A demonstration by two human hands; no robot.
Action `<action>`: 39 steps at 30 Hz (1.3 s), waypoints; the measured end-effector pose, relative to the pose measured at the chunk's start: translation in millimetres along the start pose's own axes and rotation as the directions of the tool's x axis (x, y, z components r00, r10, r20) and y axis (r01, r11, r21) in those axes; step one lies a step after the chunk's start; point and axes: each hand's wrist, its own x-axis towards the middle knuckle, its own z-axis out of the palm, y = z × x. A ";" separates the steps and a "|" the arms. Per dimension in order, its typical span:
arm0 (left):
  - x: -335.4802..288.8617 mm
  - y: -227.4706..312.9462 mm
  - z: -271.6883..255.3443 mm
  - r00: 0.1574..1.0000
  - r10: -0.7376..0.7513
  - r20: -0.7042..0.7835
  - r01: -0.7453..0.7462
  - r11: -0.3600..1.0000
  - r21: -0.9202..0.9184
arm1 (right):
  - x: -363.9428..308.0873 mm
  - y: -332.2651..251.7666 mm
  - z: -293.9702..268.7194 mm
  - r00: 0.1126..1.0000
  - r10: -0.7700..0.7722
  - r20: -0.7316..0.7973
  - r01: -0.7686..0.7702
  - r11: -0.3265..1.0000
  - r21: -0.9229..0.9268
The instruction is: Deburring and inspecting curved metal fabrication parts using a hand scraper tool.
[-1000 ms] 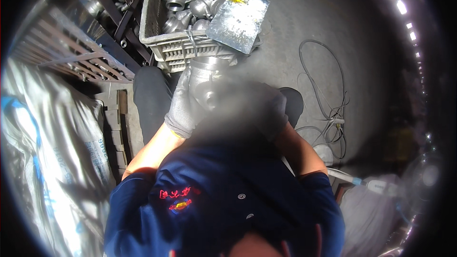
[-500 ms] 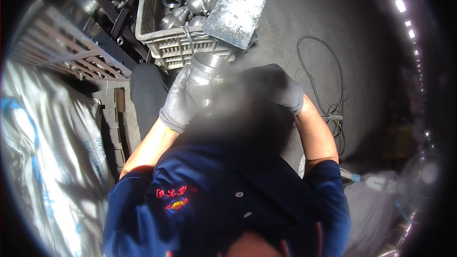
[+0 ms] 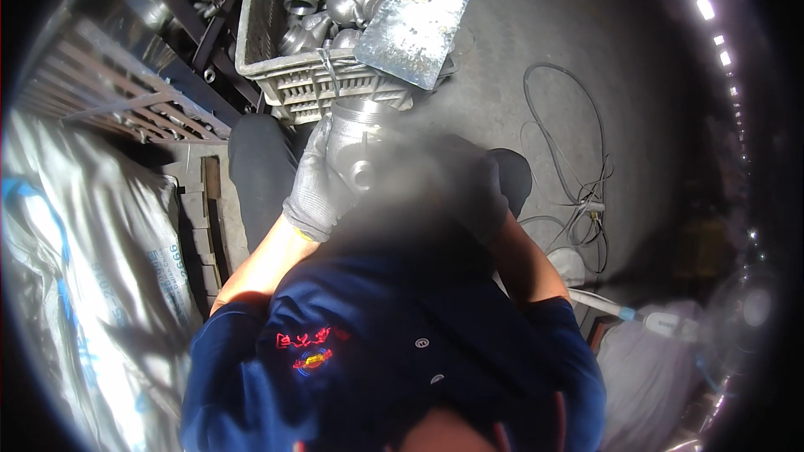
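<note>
My left hand [image 3: 315, 192], in a grey knit glove, is closed around a grey metal pipe fitting [image 3: 352, 144] held above my lap. The fitting has a wide threaded mouth tilted up and away, and a small round port low on its body. To the right of it is my gloved right hand [image 3: 484, 192], dark and smeared by a hazy patch in the picture. Its fingers are hidden there, so whether it touches the fitting or holds anything does not show.
Beyond my hands stands a pale plastic crate [image 3: 306, 75] full of similar metal fittings [image 3: 343, 7]. A scuffed metal sheet [image 3: 414, 29] lies across its right corner. White sacks [image 3: 100, 276] and a metal rack [image 3: 117, 84] are at left. A looped cable [image 3: 578, 192] lies on the floor at right.
My right hand has moved inward and down, closer to my body. The fitting in my left hand has tipped, so its small port now faces me more.
</note>
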 end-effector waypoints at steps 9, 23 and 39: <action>-2.0 5.2 -2.8 0.998 0.055 0.012 -0.056 0.994 0.089 | -8.4 7.8 2.2 0.996 0.068 0.060 -0.068 0.998 -0.001; -1.9 4.2 1.1 0.999 0.027 0.037 -0.027 1.000 0.012 | -4.0 9.5 0.1 0.975 -0.049 0.217 0.105 0.961 -0.255; -2.1 7.1 -0.5 1.000 0.008 -0.021 -0.007 0.997 0.078 | 3.1 18.7 -21.3 0.860 0.242 0.448 -0.323 0.940 0.111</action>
